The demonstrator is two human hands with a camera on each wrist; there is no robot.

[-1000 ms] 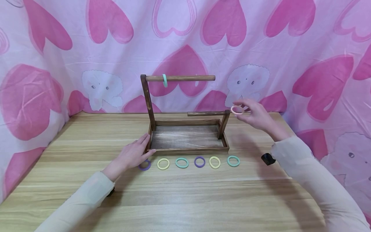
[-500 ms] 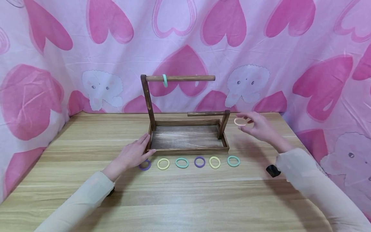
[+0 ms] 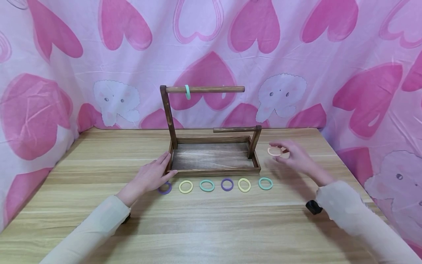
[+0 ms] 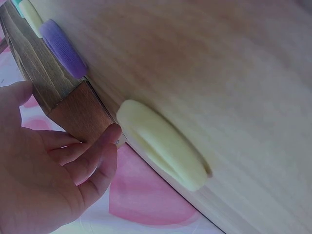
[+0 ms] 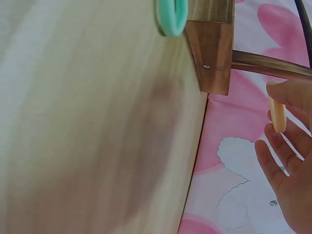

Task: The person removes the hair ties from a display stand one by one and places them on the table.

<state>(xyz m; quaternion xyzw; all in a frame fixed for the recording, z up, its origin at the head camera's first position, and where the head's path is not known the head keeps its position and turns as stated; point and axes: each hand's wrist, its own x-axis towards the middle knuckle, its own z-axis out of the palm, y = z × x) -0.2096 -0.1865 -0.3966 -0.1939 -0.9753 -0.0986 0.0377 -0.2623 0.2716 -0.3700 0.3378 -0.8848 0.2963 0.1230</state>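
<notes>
My right hand (image 3: 296,156) pinches a peach hair tie (image 3: 274,151) in the air, just right of a dark wooden rack (image 3: 214,171). In the right wrist view that peach hair tie (image 5: 278,114) shows edge-on between thumb and fingers. My left hand (image 3: 148,176) rests against the rack's left end, fingers extended and thumb at its front wall. Near it lies a purple hair tie (image 3: 165,188), partly covered by the hand. A yellow hair tie (image 4: 161,145) beside the left fingers shows in the left wrist view. One mint hair tie (image 3: 188,92) hangs on the upper bar.
Along the rack's front lies a row of several hair ties, among them a yellow one (image 3: 186,187), a purple one (image 3: 227,184) and a green one (image 3: 265,183). The rack's lower bar (image 3: 234,129) points left. A pink heart-print cloth (image 3: 211,36) stands behind the table.
My right hand has come down and slightly right with the peach hair tie, from beside the lower bar's post towards the table. The left hand stays where it was.
</notes>
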